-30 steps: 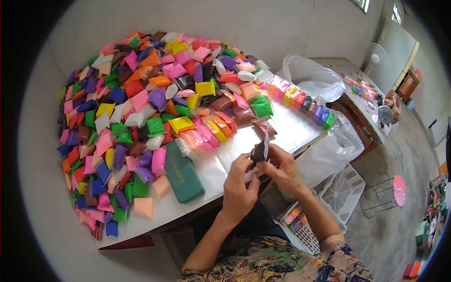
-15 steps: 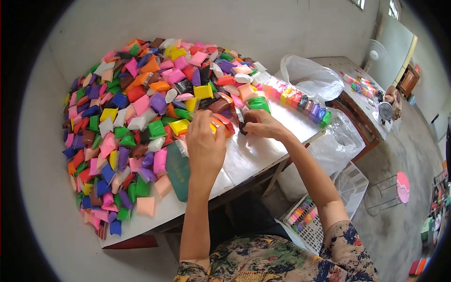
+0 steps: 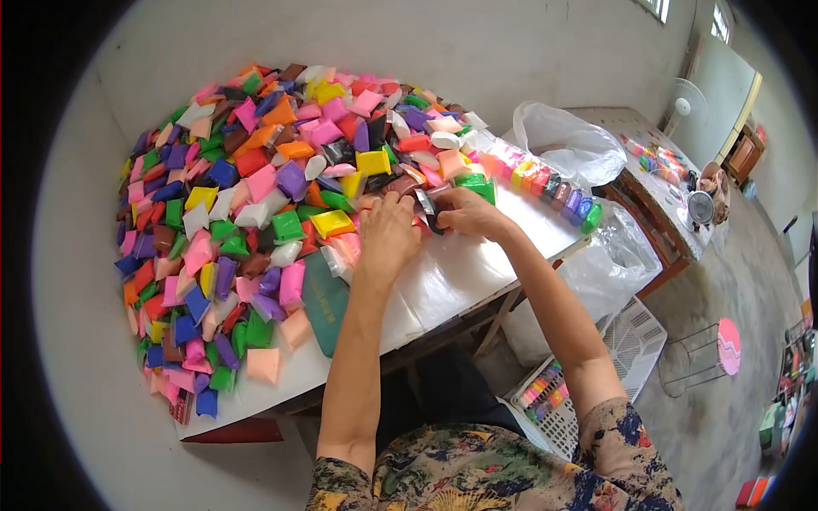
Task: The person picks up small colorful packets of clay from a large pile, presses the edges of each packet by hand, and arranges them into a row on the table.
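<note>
Head camera: I see the right hand [image 3: 469,213] with thumb and fingers closed on a black packet [image 3: 433,221], just beside the left hand [image 3: 389,234] and over the white-covered table [image 3: 452,277]. The left hand's fingers curl down at the edge of the colourful pile [image 3: 264,181]; I can't quite tell whether they grip anything. A green case [image 3: 324,302] lies beside the left forearm.

Off-white wall [image 3: 494,47], plain, behind and along left. Grey floor [image 3: 720,281], mottled, right side. Small windows [image 3: 657,8] upper right, panes bright. Pale upright panel [image 3: 718,106], yellowish edge; wooden cabinet [image 3: 744,157] near it. White fan [image 3: 683,106]. Wire-legged stool [image 3: 728,347], pink top.
</note>
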Tool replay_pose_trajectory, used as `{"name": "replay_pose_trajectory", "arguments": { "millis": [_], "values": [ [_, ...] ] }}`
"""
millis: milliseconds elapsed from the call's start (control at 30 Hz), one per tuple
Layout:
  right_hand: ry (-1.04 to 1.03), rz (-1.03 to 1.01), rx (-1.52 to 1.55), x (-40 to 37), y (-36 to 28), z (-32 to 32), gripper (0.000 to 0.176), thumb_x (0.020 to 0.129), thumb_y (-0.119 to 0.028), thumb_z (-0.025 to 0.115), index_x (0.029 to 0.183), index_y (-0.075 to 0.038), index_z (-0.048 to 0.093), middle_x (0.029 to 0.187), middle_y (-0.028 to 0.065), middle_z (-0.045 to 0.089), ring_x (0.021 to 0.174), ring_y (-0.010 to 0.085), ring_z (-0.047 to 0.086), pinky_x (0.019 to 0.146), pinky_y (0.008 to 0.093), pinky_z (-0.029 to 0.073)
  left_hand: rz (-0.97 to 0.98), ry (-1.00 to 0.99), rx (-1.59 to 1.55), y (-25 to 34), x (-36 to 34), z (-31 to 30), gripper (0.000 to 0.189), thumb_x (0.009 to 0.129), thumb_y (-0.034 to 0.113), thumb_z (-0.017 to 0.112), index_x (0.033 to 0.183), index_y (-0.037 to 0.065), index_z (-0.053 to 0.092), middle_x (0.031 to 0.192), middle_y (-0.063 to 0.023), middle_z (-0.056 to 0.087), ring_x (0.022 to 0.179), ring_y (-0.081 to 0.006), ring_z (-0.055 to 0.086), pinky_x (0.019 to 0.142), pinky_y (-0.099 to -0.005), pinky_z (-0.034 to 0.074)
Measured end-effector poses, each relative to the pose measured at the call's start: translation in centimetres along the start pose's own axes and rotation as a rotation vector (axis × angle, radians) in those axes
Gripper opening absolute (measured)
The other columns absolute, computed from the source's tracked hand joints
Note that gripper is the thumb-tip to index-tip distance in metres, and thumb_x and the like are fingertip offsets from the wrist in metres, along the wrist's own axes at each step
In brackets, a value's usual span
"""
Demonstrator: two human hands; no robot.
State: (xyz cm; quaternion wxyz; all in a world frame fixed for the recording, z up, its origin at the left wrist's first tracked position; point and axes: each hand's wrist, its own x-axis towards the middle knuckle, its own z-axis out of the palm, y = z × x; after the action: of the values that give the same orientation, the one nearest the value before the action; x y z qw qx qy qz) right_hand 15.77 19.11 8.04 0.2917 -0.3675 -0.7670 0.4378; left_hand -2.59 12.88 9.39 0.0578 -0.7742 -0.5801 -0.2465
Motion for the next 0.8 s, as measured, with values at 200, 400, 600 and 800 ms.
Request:
{"name": "replay_pose_trajectory", "arguments": {
  "millis": [200, 400, 600, 800],
  "values": [
    [-0.005, 0.008, -0.144, 1.2, 0.8, 0.9, 0.026, 0.083, -0.004, 0.054, 0.105, -0.002, 0.068, 0.079, 0.0015, 0.063, 0.069, 0.0123, 0.06, 0.064, 0.0282, 0.05, 0.037, 0.024, -0.103, -0.8, -0.3, 0.0, 0.031, 0.076, 0.01, 0.067, 0.105, 0.0, 0.066, 0.113, -0.0168, 0.065, 0.111, -0.0385, 0.058, 0.092, -0.0507, 0.047],
    [0.024, 0.057, -0.418, 0.7, -1.5, 1.8, 0.021, 0.082, -0.007, 0.055, 0.098, 0.002, 0.067, 0.08, 0.0159, 0.067, 0.073, 0.0264, 0.065, 0.069, 0.0387, 0.052, 0.057, 0.015, -0.172, -1.4, -0.5, 0.2, 0.03, 0.077, 0.006, 0.063, 0.106, 0.0, 0.065, 0.111, -0.0205, 0.066, 0.109, -0.0409, 0.057, 0.091, -0.0515, 0.046],
    [0.183, 0.002, -0.572, 1.0, -0.2, 2.8, 0.022, 0.081, -0.009, 0.057, 0.097, 0.003, 0.068, 0.096, 0.0273, 0.069, 0.094, 0.0434, 0.065, 0.084, 0.0508, 0.049, 0.02, 0.054, -0.283, -0.1, -1.3, -1.0, 0.054, 0.076, 0.008, 0.064, 0.129, 0.003, 0.057, 0.122, -0.0227, 0.062, 0.116, -0.0405, 0.053, 0.1, -0.0497, 0.043],
    [0.302, -0.041, -0.45, -0.4, -0.1, 4.0, 0.019, 0.079, -0.009, 0.058, 0.088, 0.007, 0.065, 0.095, 0.0289, 0.065, 0.097, 0.0442, 0.062, 0.09, 0.0515, 0.048, 0.123, 0.204, -0.25, -0.5, -2.7, -1.6, 0.056, 0.081, 0.009, 0.068, 0.132, -0.005, 0.05, 0.131, -0.0252, 0.055, 0.126, -0.0406, 0.049, 0.112, -0.0495, 0.034]
  ]
}}
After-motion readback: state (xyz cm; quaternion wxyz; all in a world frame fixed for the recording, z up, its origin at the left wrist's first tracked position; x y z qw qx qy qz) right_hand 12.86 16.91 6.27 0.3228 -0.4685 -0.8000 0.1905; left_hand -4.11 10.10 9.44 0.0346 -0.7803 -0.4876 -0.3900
